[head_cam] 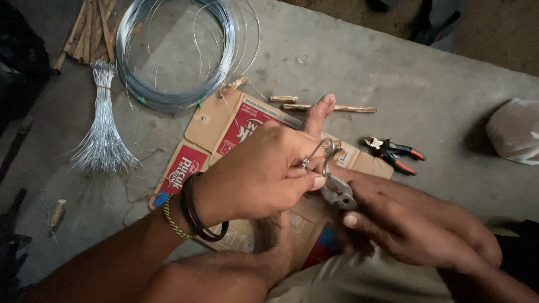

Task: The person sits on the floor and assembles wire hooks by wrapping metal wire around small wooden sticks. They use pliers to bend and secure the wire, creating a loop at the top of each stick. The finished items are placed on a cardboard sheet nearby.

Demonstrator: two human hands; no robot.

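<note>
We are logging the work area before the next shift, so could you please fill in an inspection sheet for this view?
Surface: grey concrete floor, flattened cardboard on it.
Job's things: bent wire loop, pliers gripping it.
Clutter: wire coil, bundle of cut wires, orange-handled cutters, sticks, plastic bag.
Hands: left hand pinches the loop; right hand grips the pliers.
Cables: nothing seen.
Surroundings: dim; foot on the cardboard.

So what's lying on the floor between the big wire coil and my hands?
In the head view, flattened cardboard lies between the wire coil and the hands: left, right.
</note>
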